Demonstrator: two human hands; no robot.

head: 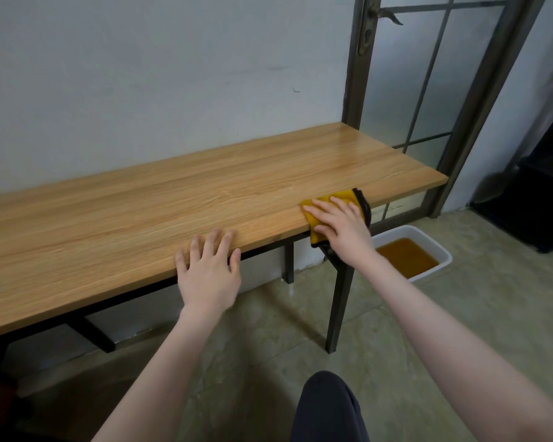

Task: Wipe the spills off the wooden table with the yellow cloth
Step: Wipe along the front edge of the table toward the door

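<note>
wooden table (173,199) smooth grained laminate, slight sheen; yellow cloth (324,202) soft fabric; white tub (444,255) glossy plastic; table legs (340,301) matt metal

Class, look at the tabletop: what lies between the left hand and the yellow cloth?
In the head view, only bare wooden table lies between the left hand and the yellow cloth under the right hand.

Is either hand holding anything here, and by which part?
No grip. The right hand presses flat on the yellow cloth's middle at the table edge; the left hand rests on bare wood.
</note>
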